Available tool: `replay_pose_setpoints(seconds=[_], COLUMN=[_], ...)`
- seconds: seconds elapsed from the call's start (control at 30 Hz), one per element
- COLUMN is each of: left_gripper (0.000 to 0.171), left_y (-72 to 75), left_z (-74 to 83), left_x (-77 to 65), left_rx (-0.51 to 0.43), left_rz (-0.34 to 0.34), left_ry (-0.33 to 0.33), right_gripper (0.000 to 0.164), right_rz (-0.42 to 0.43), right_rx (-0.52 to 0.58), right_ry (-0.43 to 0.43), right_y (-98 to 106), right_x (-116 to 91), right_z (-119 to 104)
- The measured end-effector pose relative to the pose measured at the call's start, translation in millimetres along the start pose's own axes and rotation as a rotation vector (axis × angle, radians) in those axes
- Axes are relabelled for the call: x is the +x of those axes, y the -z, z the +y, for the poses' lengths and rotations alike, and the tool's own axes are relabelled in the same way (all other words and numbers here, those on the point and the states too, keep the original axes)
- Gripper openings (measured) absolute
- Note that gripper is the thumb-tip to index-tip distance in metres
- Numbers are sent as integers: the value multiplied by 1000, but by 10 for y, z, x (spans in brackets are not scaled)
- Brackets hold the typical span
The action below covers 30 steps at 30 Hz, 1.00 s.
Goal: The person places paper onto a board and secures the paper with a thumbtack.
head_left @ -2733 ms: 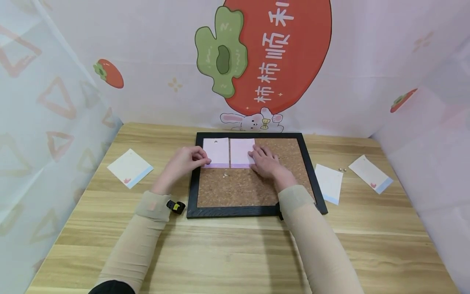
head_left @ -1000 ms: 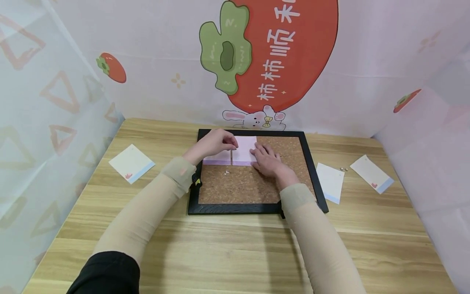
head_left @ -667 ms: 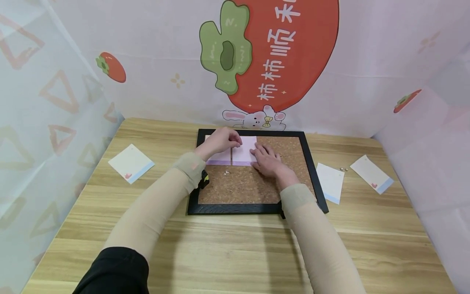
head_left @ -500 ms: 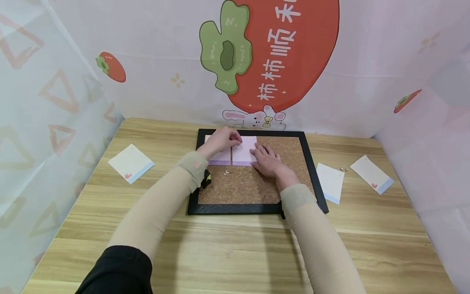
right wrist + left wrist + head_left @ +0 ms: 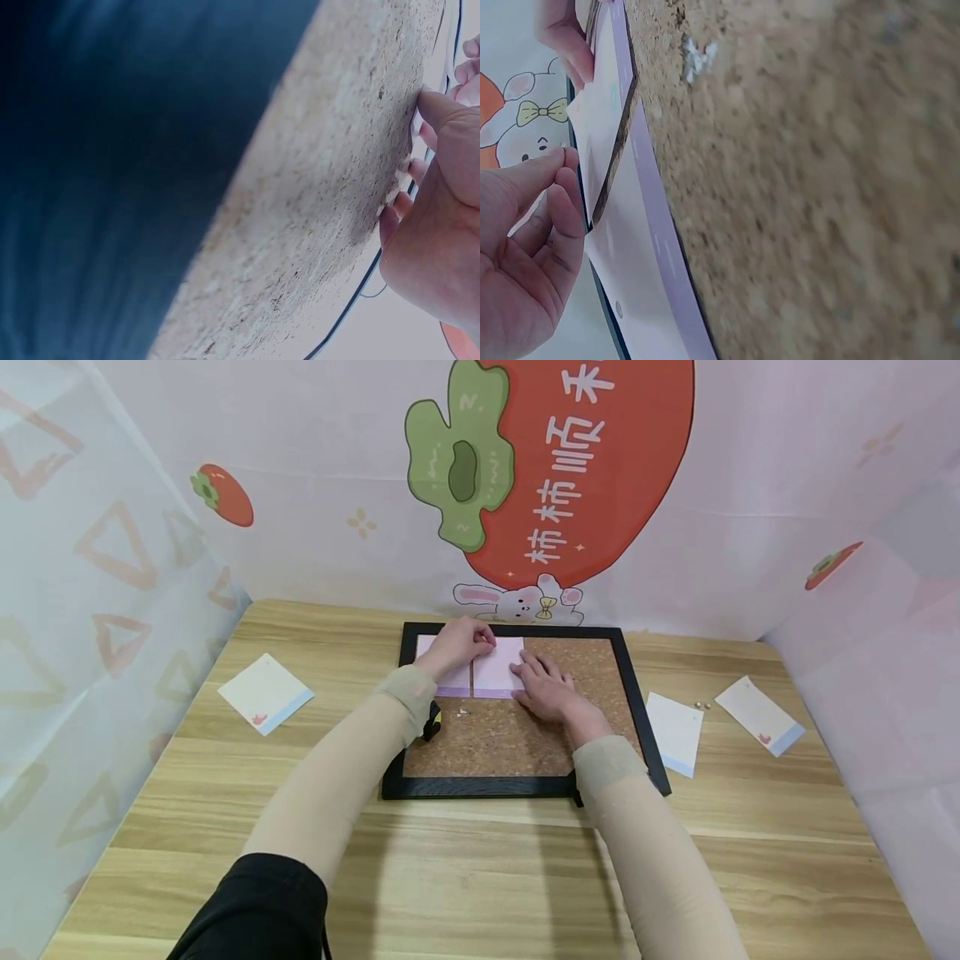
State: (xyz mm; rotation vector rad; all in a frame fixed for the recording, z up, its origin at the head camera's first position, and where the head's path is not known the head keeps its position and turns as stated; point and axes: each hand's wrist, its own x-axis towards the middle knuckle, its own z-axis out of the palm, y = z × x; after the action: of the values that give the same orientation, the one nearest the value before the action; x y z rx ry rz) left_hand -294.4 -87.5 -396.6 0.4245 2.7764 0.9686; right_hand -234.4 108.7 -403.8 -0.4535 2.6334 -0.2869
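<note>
- At the upper left of the corkboard, the first lilac-edged card lies flat; the left wrist view shows a round pin head on it.
- The left hand has moved from that card's lower corner to the corkboard's upper middle, over the second lilac-edged card. Its thumb and forefinger pinch what looks like a small pin, mostly hidden. The work seems to have passed to this second card, where I can make out no seated pin.
- The right hand has kept its place right of the corkboard's middle, fingers spread across the second card's edge and bare cork, presumably steadying the card.
- The wooden bench runs all around the corkboard. Well to its left lies a blue-striped card.
- Small white bits sit on the corkboard just below the lilac-edged pair.
- Just right of the corkboard is another loose card; farther right come two tiny round pieces, possibly pins, and a slanted card.
- Behind the corkboard rises a pale backdrop printed with a big red persimmon and a rabbit.
</note>
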Motion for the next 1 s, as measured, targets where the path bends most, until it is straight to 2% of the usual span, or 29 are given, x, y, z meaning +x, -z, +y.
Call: replay_pose_setpoints(seconds=[0.37,0.53,1.0], left_gripper=[13,12,11], left_y=[-55,-80,-139], left_z=[74,70,103], left_x=[47,77,134], left_rx=[-10,-67,-93], left_rz=[5,-5,65], left_ry=[85,142,192], right_gripper=[56,56,56], right_rz=[2,3,-4], right_rx=[18,20,14], right_ry=[4,7,1], right_y=[-13,-12,-6], right_x=[4,-1,15], right_z=[5,1,19])
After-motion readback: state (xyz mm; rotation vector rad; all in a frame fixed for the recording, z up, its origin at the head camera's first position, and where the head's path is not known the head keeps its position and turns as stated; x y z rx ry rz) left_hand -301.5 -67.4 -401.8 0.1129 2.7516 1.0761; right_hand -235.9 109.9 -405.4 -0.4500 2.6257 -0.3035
